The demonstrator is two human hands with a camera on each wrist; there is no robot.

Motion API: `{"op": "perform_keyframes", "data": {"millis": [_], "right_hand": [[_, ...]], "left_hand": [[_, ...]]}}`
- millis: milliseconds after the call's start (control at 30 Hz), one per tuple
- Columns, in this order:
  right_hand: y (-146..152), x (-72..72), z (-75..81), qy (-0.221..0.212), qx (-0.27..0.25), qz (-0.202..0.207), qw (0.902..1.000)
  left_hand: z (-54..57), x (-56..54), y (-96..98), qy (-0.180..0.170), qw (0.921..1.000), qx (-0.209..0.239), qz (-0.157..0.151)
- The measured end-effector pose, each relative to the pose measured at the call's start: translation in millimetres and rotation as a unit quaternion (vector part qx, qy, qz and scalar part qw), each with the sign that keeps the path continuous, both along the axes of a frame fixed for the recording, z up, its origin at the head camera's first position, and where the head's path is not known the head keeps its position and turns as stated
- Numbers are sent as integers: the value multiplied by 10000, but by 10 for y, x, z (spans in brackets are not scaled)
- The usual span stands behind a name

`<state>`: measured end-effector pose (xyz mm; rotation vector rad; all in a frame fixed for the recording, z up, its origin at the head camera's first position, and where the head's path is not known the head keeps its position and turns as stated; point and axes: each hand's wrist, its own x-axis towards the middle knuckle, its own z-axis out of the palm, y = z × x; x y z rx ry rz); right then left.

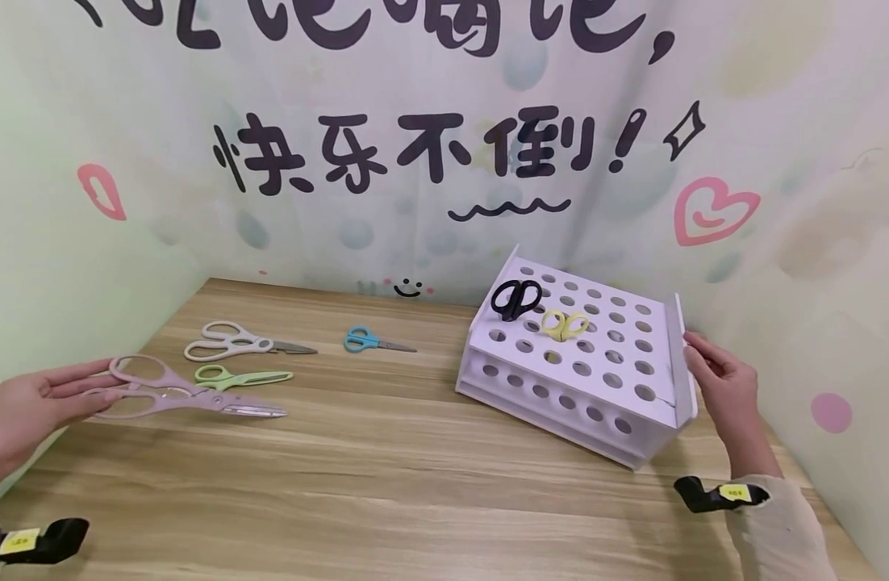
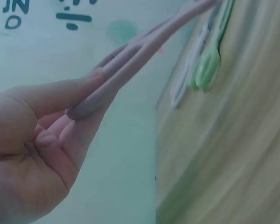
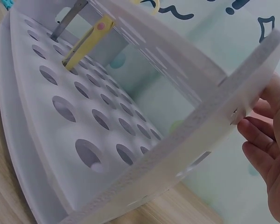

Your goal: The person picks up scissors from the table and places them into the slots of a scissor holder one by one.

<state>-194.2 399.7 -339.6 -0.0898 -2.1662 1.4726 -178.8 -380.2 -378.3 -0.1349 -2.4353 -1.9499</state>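
My left hand [image 1: 34, 407] pinches a handle loop of the mauve scissors [image 1: 172, 391], thumb on one side and fingers on the other. Their blades point right, above the table. Just beyond lie light green scissors [image 1: 237, 377] and white scissors [image 1: 234, 341]; blue scissors [image 1: 372, 340] lie farther right. At the right stands a white rack [image 1: 590, 375] with rows of round holes. My right hand [image 1: 728, 383] holds its right side panel [image 3: 196, 140], some fingertips partly hidden. Black scissors [image 1: 515, 300] and yellow scissors [image 3: 87, 43] stand blades-down in holes of the rack.
The wood-grain table [image 1: 386, 484] carries everything. Behind it hangs a printed cloth [image 1: 386, 234] with dark writing and hearts. A pale green wall [image 1: 67, 266] borders the table on the left. Black wrist mounts [image 1: 720, 494] sit on both forearms.
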Motion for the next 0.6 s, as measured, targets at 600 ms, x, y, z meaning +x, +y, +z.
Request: {"op": "perform_keyframes", "data": {"millis": [600], "right_hand": [[-2,1,15,50,10,-6,10000]], "left_hand": [[520,56,507,415,9965,-608,385]]}}
